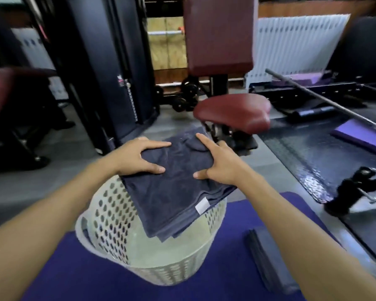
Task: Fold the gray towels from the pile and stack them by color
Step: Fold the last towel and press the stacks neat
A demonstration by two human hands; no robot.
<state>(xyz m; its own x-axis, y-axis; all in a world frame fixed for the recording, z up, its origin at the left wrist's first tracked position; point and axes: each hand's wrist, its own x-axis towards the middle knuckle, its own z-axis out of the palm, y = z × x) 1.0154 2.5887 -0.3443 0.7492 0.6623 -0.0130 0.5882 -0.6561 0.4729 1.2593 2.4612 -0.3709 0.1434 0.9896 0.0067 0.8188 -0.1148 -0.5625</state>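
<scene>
Head view shows your left hand (139, 156) and right hand (217, 164) each with a pinching grip on the far part of a folded dark gray towel (176, 187), thumbs on top, the other fingers tucked beneath except each index laid along the edge. The towel hangs in the air above the white perforated basket (122, 227), which stands on the purple mat (74, 268). A stack of folded gray towels (267, 259) lies near right on that mat. The near layers droop unsupported, so tilting or a loosened pinch could let the fold slip open or drop into the basket.
</scene>
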